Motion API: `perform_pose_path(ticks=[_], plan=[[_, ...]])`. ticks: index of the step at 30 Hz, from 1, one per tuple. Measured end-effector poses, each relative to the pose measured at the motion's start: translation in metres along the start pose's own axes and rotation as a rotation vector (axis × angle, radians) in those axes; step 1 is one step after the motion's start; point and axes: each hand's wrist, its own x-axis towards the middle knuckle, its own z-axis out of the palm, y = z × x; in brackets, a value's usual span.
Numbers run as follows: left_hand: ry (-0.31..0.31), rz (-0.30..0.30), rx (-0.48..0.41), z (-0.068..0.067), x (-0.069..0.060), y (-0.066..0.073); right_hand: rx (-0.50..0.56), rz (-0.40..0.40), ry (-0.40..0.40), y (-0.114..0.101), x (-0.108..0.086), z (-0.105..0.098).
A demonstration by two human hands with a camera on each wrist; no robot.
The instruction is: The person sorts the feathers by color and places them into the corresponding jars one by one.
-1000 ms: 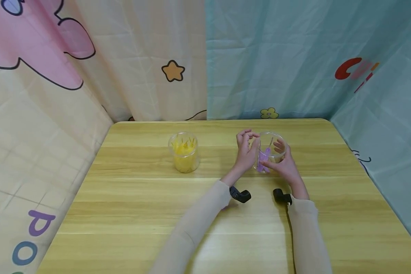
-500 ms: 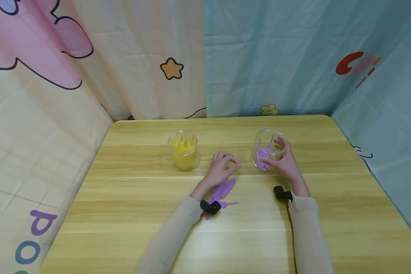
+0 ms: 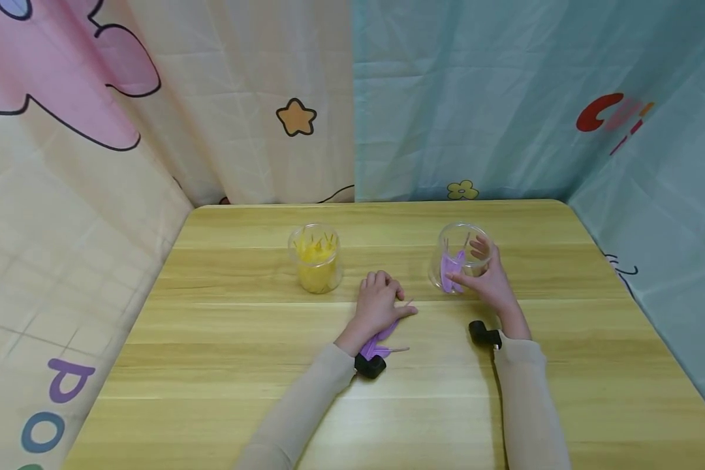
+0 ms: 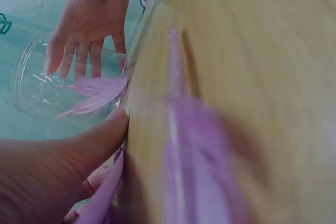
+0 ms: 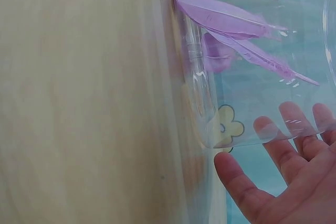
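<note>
My right hand (image 3: 492, 281) holds a clear plastic cup (image 3: 437, 264) from its right side, thumb in front and fingers behind. Purple feathers (image 3: 450, 271) stand inside the cup, quills up; two show plainly in the right wrist view. To the left, my left hand (image 3: 377, 307) is low over more purple feathers (image 3: 376, 348) on the table. Its thumb is spread out beside a feather quill. In the left wrist view, one purple feather (image 4: 102, 200) lies beside the left thumb (image 4: 100, 142), and a blurred feather (image 4: 202, 166) fills the foreground.
A second clear cup (image 3: 294, 261) stands at the back left, packed with yellow feathers (image 3: 318, 277), quills up. The wooden table (image 3: 223, 365) is closed in by printed curtains (image 3: 446, 98) behind and at both sides. Each wrist carries a black camera (image 3: 370, 367).
My left hand has come away from the right-hand cup, moved left and lowered onto the loose purple feathers. Another feather stands in that cup. My right hand stays at the cup.
</note>
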Motion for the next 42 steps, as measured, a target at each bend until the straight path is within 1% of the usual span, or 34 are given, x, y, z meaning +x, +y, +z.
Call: perform_pose_path(ticks=[6,9,11,13,16,19,22,25,27,28,31,34,38,39,42], plan=[[0.011,-0.020,0.057,0.001,0.001,0.004,0.012,-0.002,0.001,-0.001,0.000,0.000],[0.006,-0.037,0.075,0.000,0.002,0.007,0.016,0.000,0.000,-0.001,0.000,0.000],[-0.002,-0.037,0.101,0.000,0.003,0.008,0.018,-0.001,-0.003,-0.001,0.000,0.000],[-0.012,-0.021,0.139,0.000,0.003,0.010,0.018,0.001,-0.005,-0.001,0.000,0.000],[-0.020,0.028,0.235,0.000,0.004,0.012,0.018,0.001,-0.008,0.000,0.000,0.000],[-0.008,0.080,0.313,0.001,0.004,0.014,0.019,-0.002,-0.009,0.001,0.000,0.001],[0.011,0.103,0.333,0.001,0.003,0.015,0.018,-0.003,-0.009,0.002,0.000,0.000],[0.022,0.106,0.296,0.000,0.001,0.015,0.012,0.002,-0.007,0.002,0.000,0.001],[0.017,0.098,0.235,-0.002,0.001,0.015,0.011,0.004,-0.007,0.002,0.001,0.001],[0.009,0.092,0.183,-0.003,0.001,0.015,0.014,0.003,-0.008,0.002,0.001,0.001],[-0.002,0.070,-0.011,-0.008,0.005,0.016,0.023,-0.002,-0.010,0.000,0.001,0.001],[-0.008,0.060,-0.243,-0.016,0.012,0.019,0.029,-0.007,-0.011,-0.001,0.001,0.001],[0.028,0.065,-0.500,-0.027,0.026,0.028,0.029,-0.006,-0.010,-0.001,0.001,0.001],[0.047,0.065,-0.554,-0.030,0.030,0.031,0.029,-0.004,-0.009,-0.001,0.000,0.001],[0.135,0.072,-0.681,-0.036,0.043,0.040,0.033,0.001,-0.009,-0.001,0.000,0.002]])
